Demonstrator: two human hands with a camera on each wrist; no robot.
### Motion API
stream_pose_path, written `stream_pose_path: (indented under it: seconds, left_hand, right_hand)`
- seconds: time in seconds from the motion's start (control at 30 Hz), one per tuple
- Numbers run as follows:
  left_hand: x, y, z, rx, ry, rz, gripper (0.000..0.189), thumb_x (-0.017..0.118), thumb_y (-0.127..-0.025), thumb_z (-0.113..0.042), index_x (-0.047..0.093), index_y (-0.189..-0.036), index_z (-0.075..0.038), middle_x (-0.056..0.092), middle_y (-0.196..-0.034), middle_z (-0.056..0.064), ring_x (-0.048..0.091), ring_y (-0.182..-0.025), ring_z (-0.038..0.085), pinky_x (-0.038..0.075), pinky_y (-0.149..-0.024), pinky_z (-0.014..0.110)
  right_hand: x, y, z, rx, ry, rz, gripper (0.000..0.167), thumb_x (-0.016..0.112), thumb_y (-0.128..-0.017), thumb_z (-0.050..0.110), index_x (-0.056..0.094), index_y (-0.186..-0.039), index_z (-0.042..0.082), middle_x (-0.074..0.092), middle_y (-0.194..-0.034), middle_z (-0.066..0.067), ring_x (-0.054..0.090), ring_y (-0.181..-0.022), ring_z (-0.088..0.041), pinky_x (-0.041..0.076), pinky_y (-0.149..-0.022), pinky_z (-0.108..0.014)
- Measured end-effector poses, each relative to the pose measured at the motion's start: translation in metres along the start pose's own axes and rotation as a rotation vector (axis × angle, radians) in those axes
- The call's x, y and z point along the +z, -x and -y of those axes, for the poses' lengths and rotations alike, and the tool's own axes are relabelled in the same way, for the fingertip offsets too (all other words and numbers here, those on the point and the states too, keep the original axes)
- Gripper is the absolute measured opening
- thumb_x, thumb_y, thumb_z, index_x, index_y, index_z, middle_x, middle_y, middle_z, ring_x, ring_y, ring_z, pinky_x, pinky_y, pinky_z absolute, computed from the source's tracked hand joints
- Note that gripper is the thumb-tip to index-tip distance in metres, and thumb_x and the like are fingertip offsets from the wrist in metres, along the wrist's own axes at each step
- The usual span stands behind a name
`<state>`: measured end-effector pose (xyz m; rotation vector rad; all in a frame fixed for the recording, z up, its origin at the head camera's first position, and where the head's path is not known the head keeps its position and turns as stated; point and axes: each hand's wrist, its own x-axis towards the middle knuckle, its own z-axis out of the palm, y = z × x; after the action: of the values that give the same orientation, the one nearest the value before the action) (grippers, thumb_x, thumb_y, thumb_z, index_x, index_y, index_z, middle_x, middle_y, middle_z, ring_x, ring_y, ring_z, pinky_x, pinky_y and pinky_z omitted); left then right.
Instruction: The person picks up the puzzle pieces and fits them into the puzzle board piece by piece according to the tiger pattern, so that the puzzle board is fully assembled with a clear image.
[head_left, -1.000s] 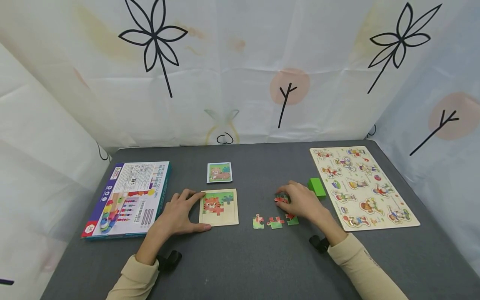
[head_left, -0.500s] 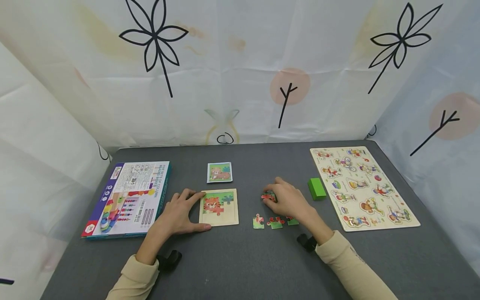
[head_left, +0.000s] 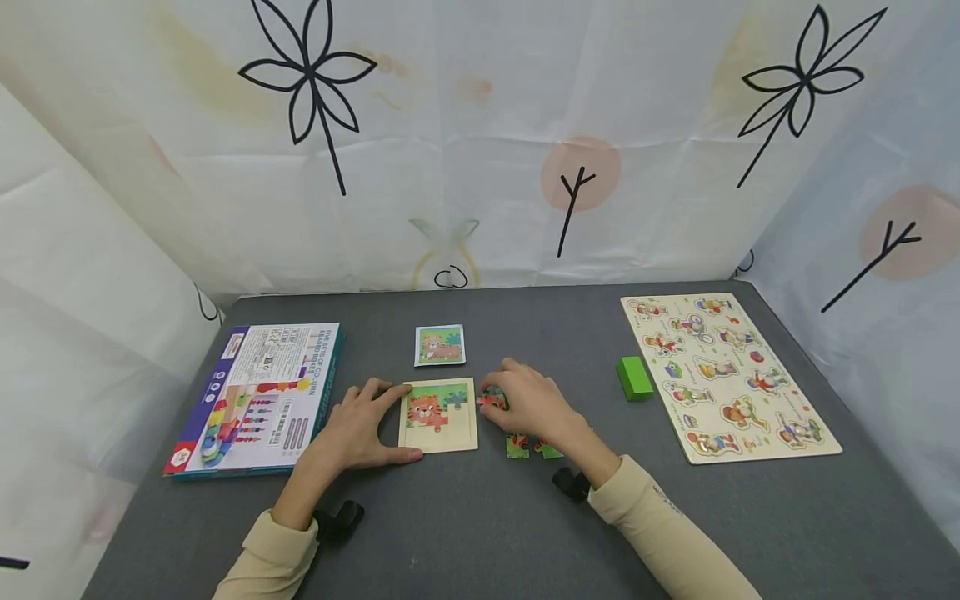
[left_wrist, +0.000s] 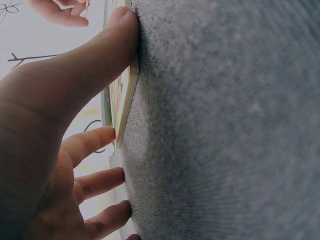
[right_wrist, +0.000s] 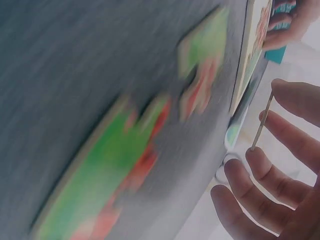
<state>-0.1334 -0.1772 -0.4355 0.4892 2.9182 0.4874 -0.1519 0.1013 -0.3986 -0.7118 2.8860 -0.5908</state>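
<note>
My left hand (head_left: 358,427) is spread along the left side of a wooden puzzle board (head_left: 457,435). Its thumb touches the near edge and its index finger the far left corner. A red cat's face and a blue-green piece show in the board's recess. Just right of the board, my right hand (head_left: 528,402) pinches a red and green jigsaw piece (head_left: 491,398); in the right wrist view that puzzle piece (right_wrist: 262,122) is seen edge-on between thumb and fingertips. Below this hand lie loose pieces, among them a green and red one (head_left: 517,447), partly covered by the wrist.
A picture card (head_left: 440,345) lies behind the board. To the left is a large box (head_left: 262,400). A green block (head_left: 634,378) stands beside a big wooden board with printed figures (head_left: 723,379) at the right. White printed cloth (head_left: 480,125) hangs behind the table.
My right hand has carried the jigsaw piece leftward, from beside the green block to the puzzle board's right edge. The left hand has stayed in place on the board.
</note>
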Motion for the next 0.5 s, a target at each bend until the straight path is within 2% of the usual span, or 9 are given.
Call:
stream_pose_path:
  seconds: [0.3, 0.5]
  left_hand:
    - [-0.001, 0.000, -0.001, 0.005, 0.001, -0.006, 0.102, 0.084, -0.070, -0.067, 0.050, -0.151, -0.016, 0.052, -0.140, 0.019, 0.052, -0.117, 0.042, 0.047, -0.094, 0.066]
    - [0.000, 0.001, -0.001, 0.011, -0.002, -0.014, 0.102, 0.084, -0.069, -0.067, 0.050, -0.151, -0.016, 0.052, -0.140, 0.018, 0.052, -0.117, 0.041, 0.048, -0.093, 0.065]
  right_hand:
    - [0.017, -0.015, 0.023, -0.050, 0.007, 0.049, 0.026, 0.076, -0.093, 0.030, 0.077, -0.115, 0.017, 0.066, -0.103, -0.007, 0.051, -0.076, -0.016, 0.041, -0.056, -0.031]
    - [0.025, -0.021, 0.030, -0.044, 0.047, 0.047, 0.023, 0.077, -0.091, 0.029, 0.078, -0.113, 0.020, 0.066, -0.099, -0.003, 0.051, -0.077, -0.015, 0.041, -0.056, -0.030]
